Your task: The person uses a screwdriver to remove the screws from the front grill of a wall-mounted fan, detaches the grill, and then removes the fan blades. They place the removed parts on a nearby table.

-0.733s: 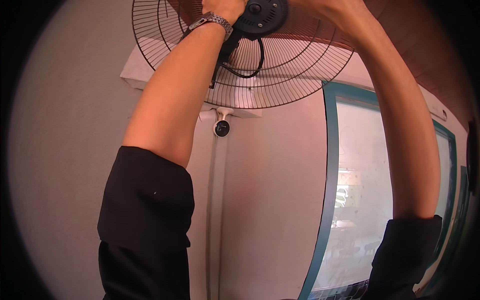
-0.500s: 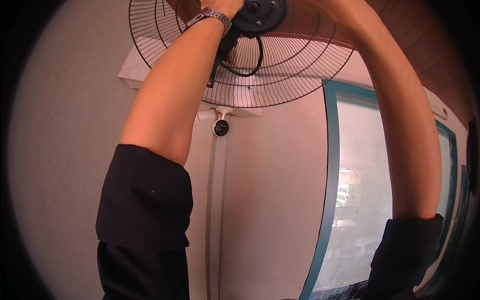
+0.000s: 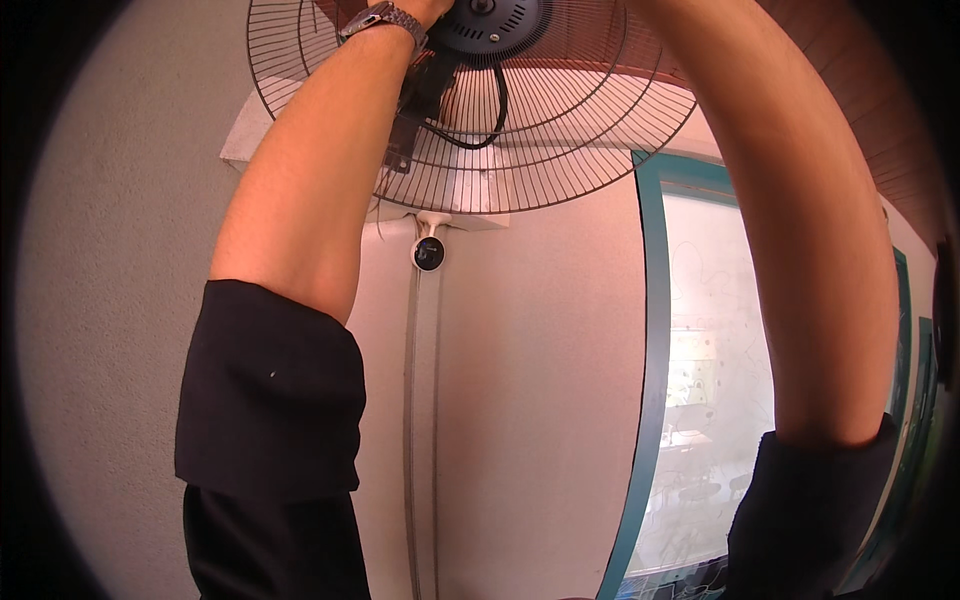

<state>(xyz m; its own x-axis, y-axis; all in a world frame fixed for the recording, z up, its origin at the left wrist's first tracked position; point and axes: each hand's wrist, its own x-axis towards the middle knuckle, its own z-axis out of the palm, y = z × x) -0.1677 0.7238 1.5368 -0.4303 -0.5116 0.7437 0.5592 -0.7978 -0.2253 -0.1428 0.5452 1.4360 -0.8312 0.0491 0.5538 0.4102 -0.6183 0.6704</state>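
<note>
Overhead is a wall fan with a round, dark wire grille (image 3: 560, 175), cut off by the top edge. Its black motor housing (image 3: 490, 30), with vent slots and a central shaft, sits in the middle; no blades show on it. A looped black cable (image 3: 503, 105) hangs beneath the housing, beside a dark bracket (image 3: 425, 100). My left hand (image 3: 428, 8) reaches up just left of the housing, a metal watch on its wrist; its fingers are out of sight past the top edge. On the right, my raised forearm (image 3: 800, 200) shows, but my right hand lies beyond the frame.
Below the fan, a small white camera with a black face (image 3: 428, 254) is fixed to the wall above a vertical cable duct (image 3: 424, 420). To the right stands a teal-framed glass window or door (image 3: 650, 300). A rough grey wall (image 3: 110, 300) is at left; reddish ceiling panels (image 3: 840, 70) slope above.
The fan, wall camera and teal frame sit slightly further left and a little higher in the picture. Both arms remain raised, and my left wrist has shifted left and up a little.
</note>
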